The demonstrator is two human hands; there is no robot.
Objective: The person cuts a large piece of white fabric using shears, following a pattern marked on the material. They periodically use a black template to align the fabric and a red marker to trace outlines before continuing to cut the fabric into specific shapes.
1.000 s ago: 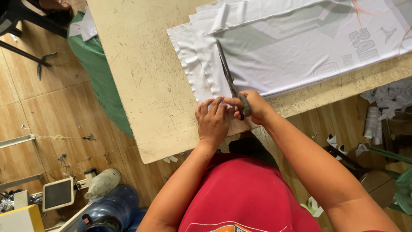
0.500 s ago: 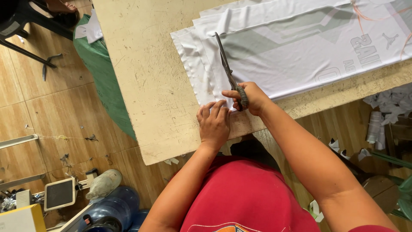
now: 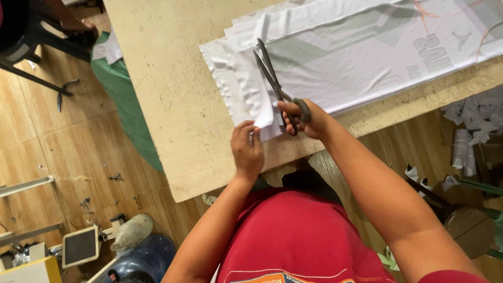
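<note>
While my right hand (image 3: 306, 118) grips the handles of the scissors (image 3: 272, 78), fingers hooked through the loops, the blades now stand parted and reach further into the white fabric (image 3: 335, 57) than they did a moment ago, when they lay nearly closed at its near edge. I read that as the cut having advanced away from me, along a line close to the fabric's left edge. My left hand (image 3: 247, 149) has shifted too: half a second ago it lay flat beside the right one, pressing the cloth down, and now its fingers are curled around the near end of the narrow strip (image 3: 262, 112) left of the blades, pinching it at the front edge of the table (image 3: 173, 99). That strip curls up a little where the blades have passed, so I judge it partly freed from the main piece. The fabric itself is a stack of layers lying across the far right part of the table, its long side running along the front edge, with grey printing on top. On the floor to the right of the table sits a heap of white scraps (image 3: 474, 118), and a green sheet (image 3: 123, 89) hangs off the table's left edge.
</note>
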